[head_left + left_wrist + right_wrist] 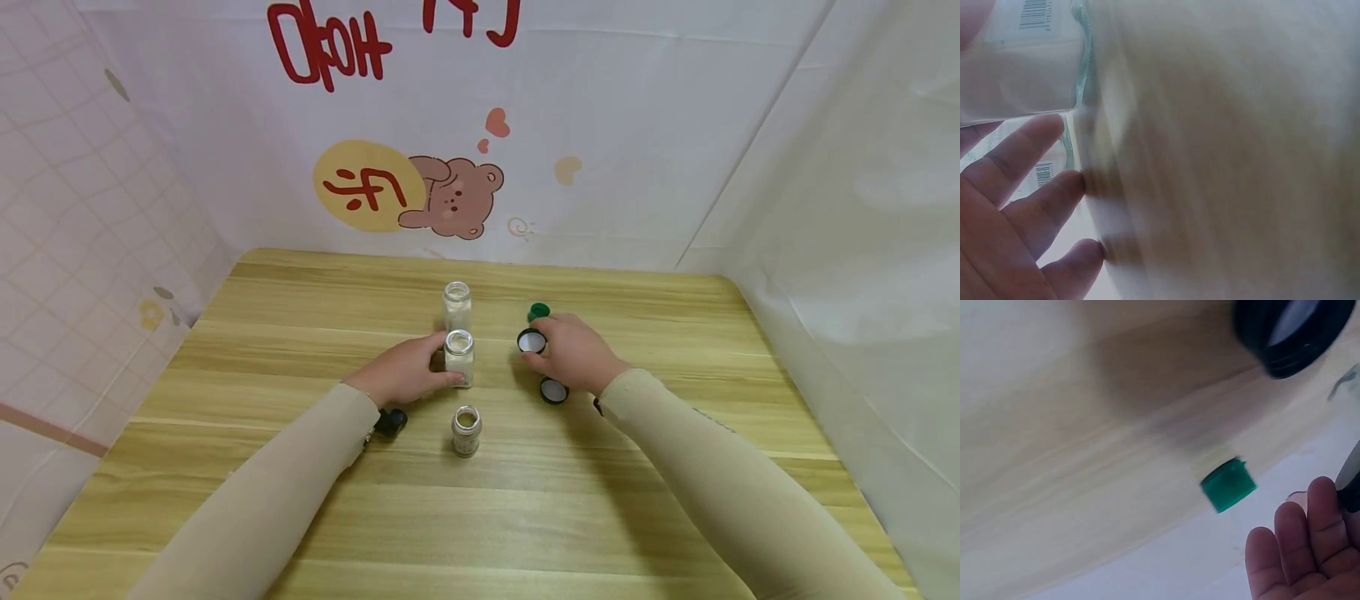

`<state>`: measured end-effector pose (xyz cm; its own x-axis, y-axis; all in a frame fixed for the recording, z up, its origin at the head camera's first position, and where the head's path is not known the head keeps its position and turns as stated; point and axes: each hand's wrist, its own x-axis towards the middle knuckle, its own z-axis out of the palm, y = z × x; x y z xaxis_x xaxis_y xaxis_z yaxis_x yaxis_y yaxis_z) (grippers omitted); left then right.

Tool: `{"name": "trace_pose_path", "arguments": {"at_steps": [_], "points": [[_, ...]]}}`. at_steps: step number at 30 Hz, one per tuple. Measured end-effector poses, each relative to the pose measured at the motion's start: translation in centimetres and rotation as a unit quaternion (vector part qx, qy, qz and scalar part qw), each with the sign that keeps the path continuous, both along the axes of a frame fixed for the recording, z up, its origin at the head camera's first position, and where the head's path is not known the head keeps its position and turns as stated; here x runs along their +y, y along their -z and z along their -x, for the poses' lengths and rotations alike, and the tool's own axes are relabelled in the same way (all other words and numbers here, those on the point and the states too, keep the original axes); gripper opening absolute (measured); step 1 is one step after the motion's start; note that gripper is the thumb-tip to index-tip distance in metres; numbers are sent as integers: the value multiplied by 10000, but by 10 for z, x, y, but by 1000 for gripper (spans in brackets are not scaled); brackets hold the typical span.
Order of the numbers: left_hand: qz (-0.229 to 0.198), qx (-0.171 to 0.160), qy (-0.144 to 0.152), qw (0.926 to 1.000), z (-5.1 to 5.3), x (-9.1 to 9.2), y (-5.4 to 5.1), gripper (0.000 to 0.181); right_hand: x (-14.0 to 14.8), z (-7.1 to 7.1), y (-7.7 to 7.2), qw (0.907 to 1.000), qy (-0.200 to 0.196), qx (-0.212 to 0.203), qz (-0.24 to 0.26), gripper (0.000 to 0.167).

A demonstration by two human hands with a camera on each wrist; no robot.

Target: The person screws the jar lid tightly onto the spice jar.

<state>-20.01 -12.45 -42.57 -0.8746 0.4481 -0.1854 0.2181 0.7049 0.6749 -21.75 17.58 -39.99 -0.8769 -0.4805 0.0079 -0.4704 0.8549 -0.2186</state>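
Observation:
My left hand (pixel 401 372) holds a square clear glass jar (pixel 460 360) between thumb and fingers; its mouth is uncovered and pale contents show inside. In the left wrist view a barcode label shows on this jar (pixel 1029 81). Just behind it stands a similar open glass jar (pixel 457 308). My right hand (pixel 579 353) pinches a black lid (pixel 532 341), its white lining facing up. On the table beside that hand lies another black lid (pixel 554 390), lining up too. A small green cap (pixel 538 312) sits just beyond the right fingertips, also seen in the right wrist view.
Nearer to me stands a smaller open jar (pixel 466 433) with a label. The wooden table (pixel 420 533) meets white printed cloth walls (pixel 615 150) at the back and sides. A black object (pixel 390 422) shows by my left wrist.

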Motion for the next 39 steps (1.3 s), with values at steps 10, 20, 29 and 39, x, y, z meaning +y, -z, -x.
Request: {"name": "trace_pose_path", "arguments": {"at_steps": [10,20,29,39], "points": [[69,-8,0,10000,0,0,-1,56,-20,-6,-9,9992,-229,161,295,45],[70,-16,7,10000,-1,0,-1,57,-35,-9,-17,9970,-551,375,390,41],[98,28,-29,9999,-2,1,-2,53,-48,-10,-22,9968,-587,280,453,40],[82,4,-36,10000,-1,1,-1,53,-57,-15,-28,9953,-714,397,521,38]]}}
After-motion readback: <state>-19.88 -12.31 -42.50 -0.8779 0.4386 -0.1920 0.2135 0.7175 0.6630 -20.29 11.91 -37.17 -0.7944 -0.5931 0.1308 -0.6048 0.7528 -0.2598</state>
